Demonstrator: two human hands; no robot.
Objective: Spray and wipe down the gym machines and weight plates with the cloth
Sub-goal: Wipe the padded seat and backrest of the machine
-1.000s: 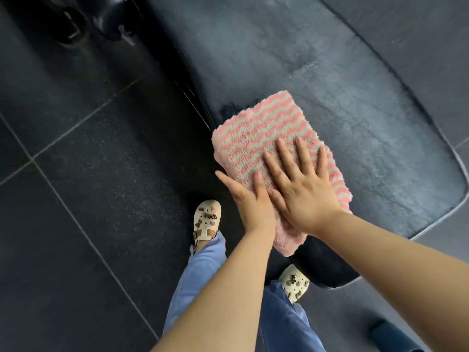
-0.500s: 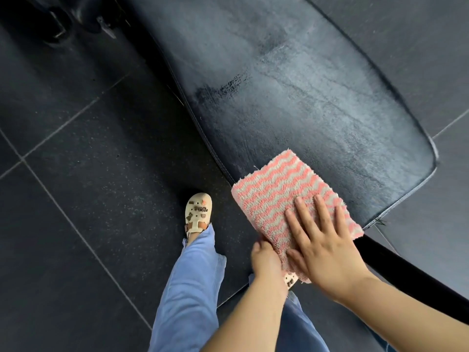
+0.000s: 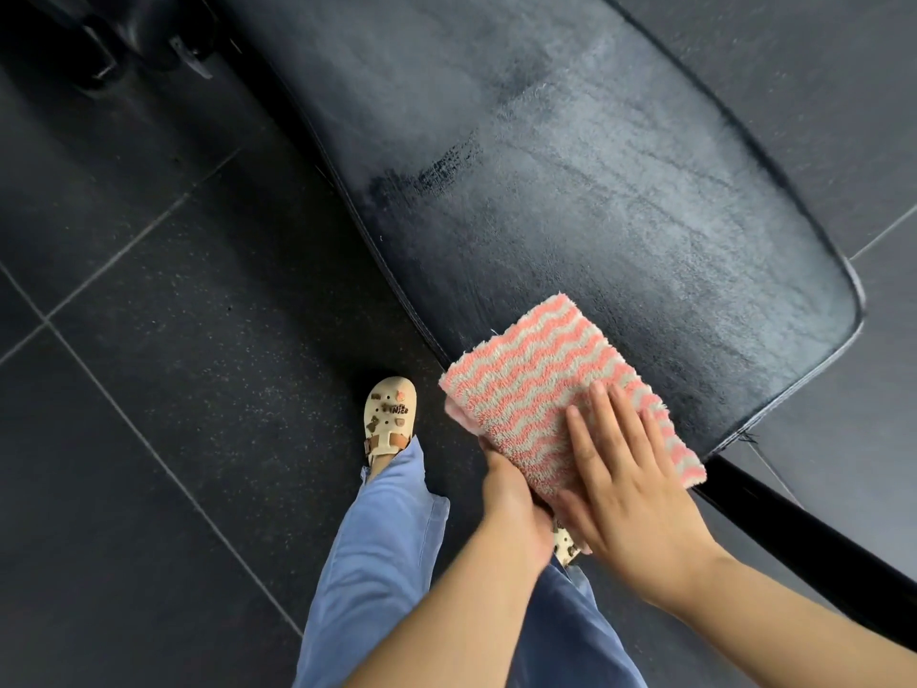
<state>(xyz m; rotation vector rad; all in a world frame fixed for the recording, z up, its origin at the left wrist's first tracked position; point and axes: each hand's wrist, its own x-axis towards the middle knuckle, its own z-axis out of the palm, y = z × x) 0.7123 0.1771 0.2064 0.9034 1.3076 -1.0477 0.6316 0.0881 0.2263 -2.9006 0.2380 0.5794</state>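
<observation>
Pink-and-grey zigzag cloth (image 3: 560, 384) pressed onto the near corner of a black padded bench (image 3: 595, 191).

Head view: the right hand (image 3: 630, 494) lies flat on the cloth's near half, fingers (image 3: 605, 419) straight and slightly spread, palm down. Just left of it, the left hand (image 3: 511, 508) curls round the cloth's near left edge, fingertips tucked beneath and hidden. Beyond the right fingertips the pad shows pale, streaky wipe marks. Left of both hands, a cream sandal (image 3: 389, 414) and blue trouser leg (image 3: 377, 553) stand on dark floor tiles (image 3: 149, 389).
</observation>
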